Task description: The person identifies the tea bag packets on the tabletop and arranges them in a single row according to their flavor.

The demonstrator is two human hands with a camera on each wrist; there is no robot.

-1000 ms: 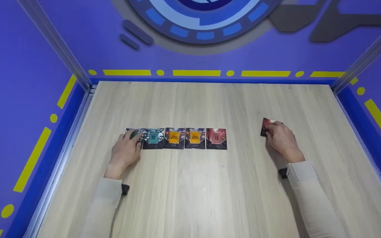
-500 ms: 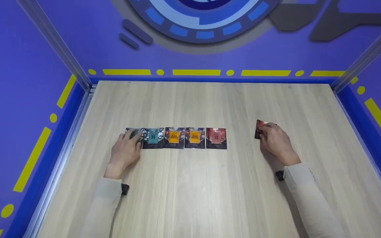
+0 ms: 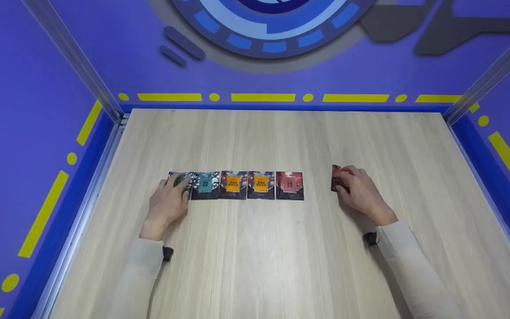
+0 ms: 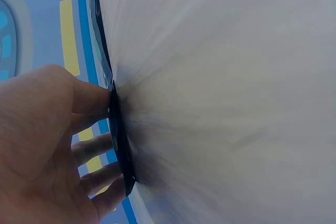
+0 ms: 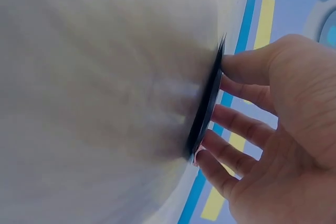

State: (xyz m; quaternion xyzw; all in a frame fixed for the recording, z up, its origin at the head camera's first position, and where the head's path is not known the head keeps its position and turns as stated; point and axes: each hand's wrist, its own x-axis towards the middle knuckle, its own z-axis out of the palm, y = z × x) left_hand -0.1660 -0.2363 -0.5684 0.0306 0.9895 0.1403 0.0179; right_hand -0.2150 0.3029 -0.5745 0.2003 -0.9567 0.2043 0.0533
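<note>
Flat sachets lie in a row on the table. My left hand (image 3: pixel 166 204) rests its fingertips on the leftmost sachet (image 4: pixel 122 140), covering most of it. Next to that is a teal-labelled sachet (image 3: pixel 205 186), followed by an orange-labelled sachet (image 3: pixel 233 186), a second orange-labelled sachet (image 3: pixel 260 186) and a red-labelled sachet (image 3: pixel 289 186). Off to the right, my right hand (image 3: pixel 363 194) touches a separate red and dark sachet (image 3: pixel 335 181) from above. In the right wrist view, thumb and fingertips all meet this sachet's upper face, fingers fairly straight.
Light wood-grain table (image 3: pixel 255 257) beneath everything. A bare strip of it separates the row's right end from the right-hand sachet. Blue panels (image 3: pixel 272 82) with yellow marks stand behind and at both sides, with metal posts (image 3: pixel 75 57) at the corners.
My right hand has slid its red sachet leftward and slightly nearer to me, closer to the row. The left hand and the row of sachets have stayed in place.
</note>
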